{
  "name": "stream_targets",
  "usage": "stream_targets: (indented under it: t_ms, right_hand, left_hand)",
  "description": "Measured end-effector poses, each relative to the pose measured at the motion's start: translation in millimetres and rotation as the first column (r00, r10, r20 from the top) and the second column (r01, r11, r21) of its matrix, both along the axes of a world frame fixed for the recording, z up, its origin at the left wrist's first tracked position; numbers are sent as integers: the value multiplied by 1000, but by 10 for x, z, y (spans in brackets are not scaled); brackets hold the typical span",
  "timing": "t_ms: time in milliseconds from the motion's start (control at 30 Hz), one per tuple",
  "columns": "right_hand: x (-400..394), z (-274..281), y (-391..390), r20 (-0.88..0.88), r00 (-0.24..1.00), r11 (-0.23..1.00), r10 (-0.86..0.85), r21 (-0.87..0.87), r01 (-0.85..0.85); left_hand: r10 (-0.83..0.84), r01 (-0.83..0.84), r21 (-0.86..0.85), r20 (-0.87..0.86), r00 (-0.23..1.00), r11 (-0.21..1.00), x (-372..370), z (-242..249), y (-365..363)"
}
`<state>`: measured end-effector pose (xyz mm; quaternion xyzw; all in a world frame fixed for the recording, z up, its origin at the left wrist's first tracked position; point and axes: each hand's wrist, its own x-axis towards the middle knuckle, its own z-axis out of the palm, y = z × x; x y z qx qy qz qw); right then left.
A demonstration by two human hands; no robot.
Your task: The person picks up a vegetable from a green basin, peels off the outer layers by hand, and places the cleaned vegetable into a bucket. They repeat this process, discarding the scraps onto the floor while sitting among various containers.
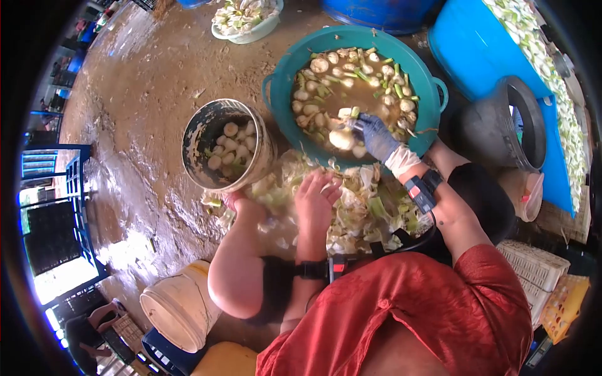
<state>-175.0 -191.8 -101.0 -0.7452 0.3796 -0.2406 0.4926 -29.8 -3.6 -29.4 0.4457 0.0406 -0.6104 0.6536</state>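
Observation:
My left hand (316, 197), bare, hangs over a heap of peeled skins and leaves (376, 210); its fingers are slightly apart and nothing shows in them. A blue glove covers my right hand (376, 136), which is closed at the near side of a green tub (285, 128). Something small and dark is between its fingers, too unclear to name. Right beside the fingertips is a large pale bulb (342, 139). Several bulbs and cut green stems float in the tub's brown water. Left of the tub, a dirty bucket (266, 147) contains peeled bulbs (231, 145).
A pale basin (260, 31) of peelings lies beyond the tub. At the right are a blue container (476, 44), a dark tub (483, 135) and white crates (533, 266). A cream bucket (179, 307) lies tilted at lower left. The muddy floor (138, 125) looks wet.

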Motion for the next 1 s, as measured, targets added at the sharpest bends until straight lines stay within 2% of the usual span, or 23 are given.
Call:
stream_targets:
  t_ms: [33,67,100,133,167,200,233,267,300,333,367,400,433,567,700,733,767,833,867,900,933,967,1000]
  right_hand:
    - [9,225,206,-79,996,936,35,-346,-60]
    - [9,457,426,-165,986,752,38,-645,-137]
    - [50,642,601,-83,994,733,67,-672,-106]
    - [60,612,682,-64,985,812,161,-558,-170]
    - [64,648,798,103,984,941,142,-321,-102]
    - [68,687,899,258,963,996,78,-53,-66]
    - [66,718,952,262,962,996,75,-59,-62]
    - [59,751,997,281,947,937,-158,345,54]
    - [53,787,1025,208,904,709,-374,692,134]
    - [56,801,1052,212,901,715,-378,686,138]
    - [72,803,1091,117,944,799,-307,571,189]
    - [99,802,1136,8,969,870,-247,442,218]
    - [157,859,1227,134,927,882,-351,379,279]
    - [136,916,1237,5,958,863,-287,435,256]
    - [57,770,1241,162,939,825,-303,538,174]
    - [-5,678,1211,26,996,996,-83,47,81]
    - [-68,586,1188,-204,978,896,50,-424,-134]
    - [-133,684,1206,-141,988,910,69,-398,-120]
    - [-159,730,1217,-75,994,923,85,-370,-107]
    - [-196,679,1195,-75,994,924,85,-368,-106]
    - [-232,605,1155,-140,983,837,122,-518,-178]
    - [-255,527,1125,-211,966,721,147,-646,-251]
    - [-251,600,1120,-211,966,722,147,-645,-250]
  left_hand:
    - [-16,14,-85,-24,1000,996,-32,2,5]
    - [-16,8,-119,-65,998,993,-79,14,3]
    - [-43,34,-186,-49,998,982,-111,24,-12]
    - [-69,60,-251,-30,997,966,-133,21,-19]
    - [-48,43,-234,-14,999,971,-146,-1,-3]
    - [-50,47,-239,-8,999,970,-171,10,-4]
    - [19,7,-205,124,992,979,-206,23,-8]
    - [82,-36,-179,255,964,983,-241,39,-2]
    - [95,-32,-192,328,940,981,-270,38,7]
    - [93,-26,-202,328,940,979,-318,15,7]
    - [121,11,-218,583,803,976,-377,-5,11]
    - [150,50,-223,788,598,974,-427,-30,28]
    - [123,58,-171,870,477,984,-464,59,47]
    - [170,12,-203,849,501,979,-458,-25,113]
    - [126,40,-226,671,731,973,-389,19,174]
    - [128,36,-265,574,809,964,-377,2,171]
    - [127,36,-265,572,810,964,-371,-15,172]
    - [144,-20,-319,370,918,947,-352,-2,170]
    - [143,-19,-318,370,918,948,-333,4,173]
    - [110,-44,-286,221,969,957,-309,29,175]
    - [82,-63,-250,65,995,966,-277,34,176]
    - [-6,24,-283,65,998,959,-230,-69,170]
    - [-6,25,-281,65,998,959,-224,-80,163]
